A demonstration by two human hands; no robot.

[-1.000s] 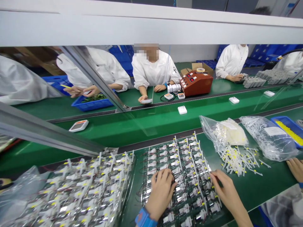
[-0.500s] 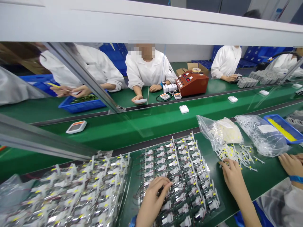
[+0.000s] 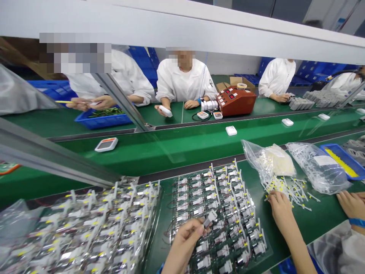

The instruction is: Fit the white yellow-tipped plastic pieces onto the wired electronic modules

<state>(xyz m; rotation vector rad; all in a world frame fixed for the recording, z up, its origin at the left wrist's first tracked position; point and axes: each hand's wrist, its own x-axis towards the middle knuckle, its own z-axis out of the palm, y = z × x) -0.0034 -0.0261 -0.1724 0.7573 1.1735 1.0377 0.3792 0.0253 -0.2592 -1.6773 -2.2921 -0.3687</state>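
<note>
My left hand (image 3: 188, 238) pinches a small gear motor (image 3: 210, 219) with a white gearbox and a metal body, lifted just above a clear plastic tray (image 3: 266, 255). Rows of similar motors fill that tray, some with a white strip attached. At the near edge of a loose pile of white plastic strips with yellow ends (image 3: 295, 190) is my right hand (image 3: 278, 203). Its fingers are curled together over the strips, and their tips are hidden, so I cannot make out what they hold.
A fuller tray of motors (image 3: 94, 232) lies to the left. Plastic bags (image 3: 316, 165) and a blue bin of yellow parts (image 3: 340, 161) sit at the right. White devices (image 3: 106, 144) lie along the green conveyor (image 3: 171, 152). A neighbour's hand (image 3: 350, 203) rests at far right; co-workers sit opposite.
My left hand has raised the motor out of the tray's rows, so it now shows between the fingers. My right hand has barely moved at the pile. The view has shifted slightly.
</note>
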